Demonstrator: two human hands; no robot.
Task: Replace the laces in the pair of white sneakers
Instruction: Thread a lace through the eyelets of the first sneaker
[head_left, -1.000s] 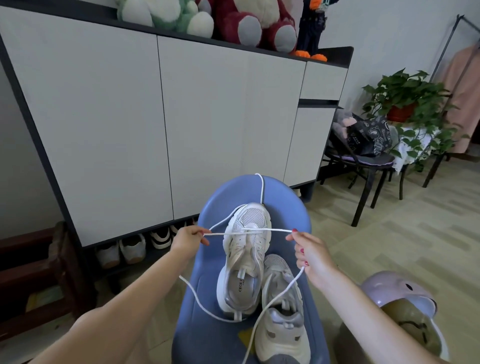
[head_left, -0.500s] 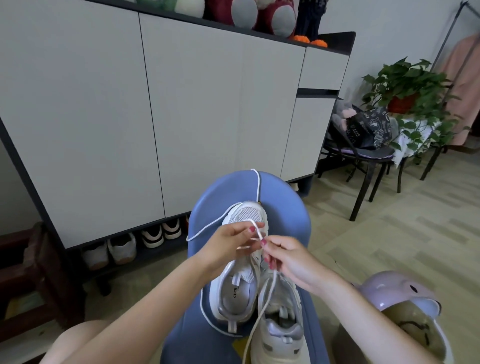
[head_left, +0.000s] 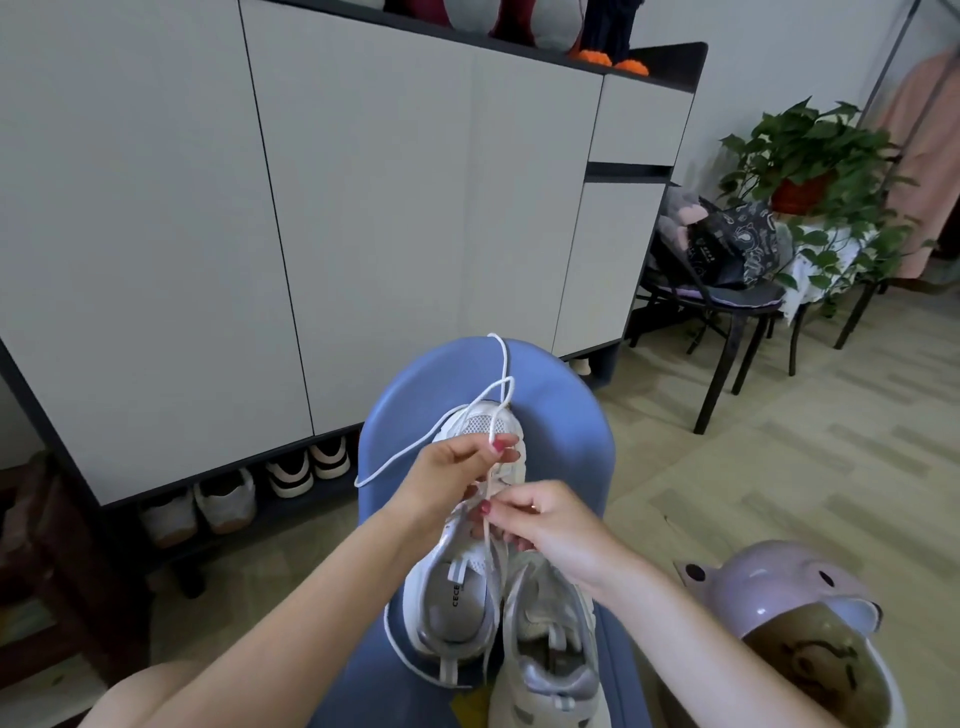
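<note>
**Lace pinched above mesh sneaker**

A thin white cord lace (head_left: 451, 435) is pinched by the left hand (head_left: 451, 480) over the toe of a mesh sneaker (head_left: 464, 582) on a rounded blue seat (head_left: 563, 415). Another strand is pinched lower by the right hand (head_left: 550, 525), beside the second sneaker (head_left: 548, 654).

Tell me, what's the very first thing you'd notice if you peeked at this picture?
Right in the middle, two hands work a white lace over a white sneaker on a blue stool: the left hand pinches a loop near the toe, and the right hand pinches a strand lower down. A second sneaker lies beside it. At the lower right sits a pink bear-faced helmet.
</note>
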